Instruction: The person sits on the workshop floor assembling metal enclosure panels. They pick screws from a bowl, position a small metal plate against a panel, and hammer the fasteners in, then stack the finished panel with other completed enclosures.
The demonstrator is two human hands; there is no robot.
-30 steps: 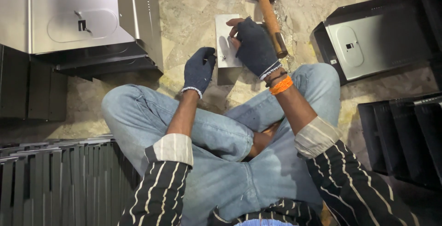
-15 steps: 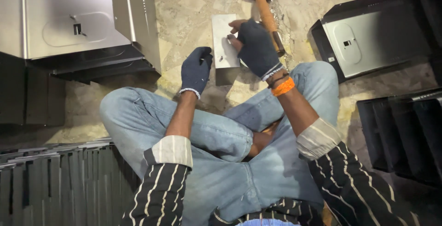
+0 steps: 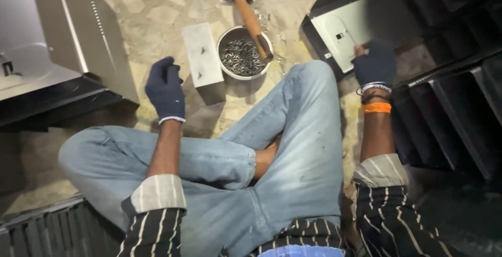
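I sit cross-legged on a stone floor in blue jeans, with dark gloves on both hands. My left hand (image 3: 166, 89) hovers over the floor, holding nothing, just left of a small grey metal block (image 3: 201, 58). My right hand (image 3: 374, 66) is stretched out to the right. It rests on the lower corner of a grey metal box with a black frame (image 3: 337, 32), thumb on its face. The fingers are lost in the dark behind it. A steel bowl of screws (image 3: 241, 58) stands beyond my knee, and a wooden-handled hammer (image 3: 251, 19) lies across its rim.
A large grey metal cabinet (image 3: 78, 37) lies at the left. Black slotted metal parts (image 3: 449, 115) are stacked at the right, and more (image 3: 47, 231) lie at the lower left.
My right hand has left the metal block and swung right to the grey box. The left hand has drawn back from the block. The bowl of screws, hidden before, now shows.
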